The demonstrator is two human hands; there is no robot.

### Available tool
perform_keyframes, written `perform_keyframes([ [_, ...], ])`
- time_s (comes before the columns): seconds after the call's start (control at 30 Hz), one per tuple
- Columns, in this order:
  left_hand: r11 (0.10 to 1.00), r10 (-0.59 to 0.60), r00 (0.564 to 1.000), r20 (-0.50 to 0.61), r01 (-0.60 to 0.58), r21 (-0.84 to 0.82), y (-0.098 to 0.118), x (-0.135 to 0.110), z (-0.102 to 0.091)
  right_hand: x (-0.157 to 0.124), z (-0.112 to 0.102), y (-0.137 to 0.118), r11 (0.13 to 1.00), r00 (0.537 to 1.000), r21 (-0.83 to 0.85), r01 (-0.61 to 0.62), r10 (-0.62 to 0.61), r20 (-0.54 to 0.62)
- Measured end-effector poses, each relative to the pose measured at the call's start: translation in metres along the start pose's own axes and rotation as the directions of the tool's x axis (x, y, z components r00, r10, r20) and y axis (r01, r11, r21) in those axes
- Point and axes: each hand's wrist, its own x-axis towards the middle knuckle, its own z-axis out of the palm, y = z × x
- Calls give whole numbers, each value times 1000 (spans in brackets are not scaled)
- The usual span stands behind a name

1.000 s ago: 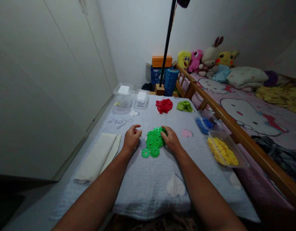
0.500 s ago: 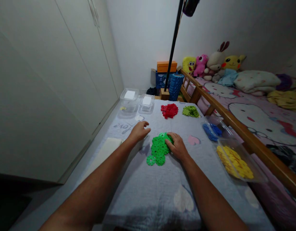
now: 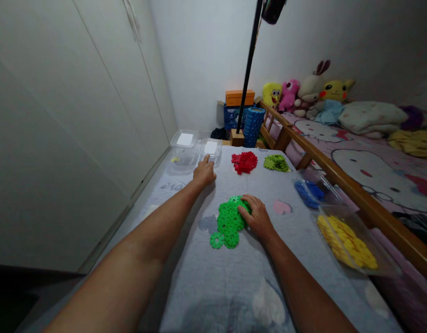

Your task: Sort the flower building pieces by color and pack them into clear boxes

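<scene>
My left hand (image 3: 204,172) reaches out over the far left of the table, fingers apart and holding nothing. Its fingertips are at the near side of a small clear plastic container (image 3: 216,159) with a white label; whether they touch it I cannot tell. My right hand (image 3: 258,216) rests with spread fingers on the right edge of a pile of green notched plastic discs (image 3: 229,219). One green disc (image 3: 216,240) lies at the near left of that pile. Beside the small container stands a larger clear container (image 3: 184,155) with something pale yellow inside.
Farther back lie a red pile (image 3: 244,162) and an olive-green pile (image 3: 276,163) of pieces. Along the right edge sit clear containers with blue pieces (image 3: 308,193) and yellow pieces (image 3: 347,243). A wooden bed rail (image 3: 324,178) borders that side; a black pole (image 3: 248,69) rises behind.
My left hand has moved forward, away from beside the green pile to the small clear container. My right hand stays on the green discs. The view has shifted slightly.
</scene>
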Motion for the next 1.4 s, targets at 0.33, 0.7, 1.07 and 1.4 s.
perform_keyframes([
  [0.33,978,76,994,80,-90,190,-14,44,2,0,1,0,1000,1000,-6,-4,4,-14],
  [0.7,963,227,973,43,-230,141,-18,6,-6,1,0,1,1000,1000,13,-4,4,9],
  [1.07,917,346,935,73,-353,187,-10,-98,-21,4,2,-3,995,999,-101,21,-17,47],
  [1.4,947,314,946,85,-318,50,-10,-167,-28,5,-11,-6,998,989,35,61,-66,133],
])
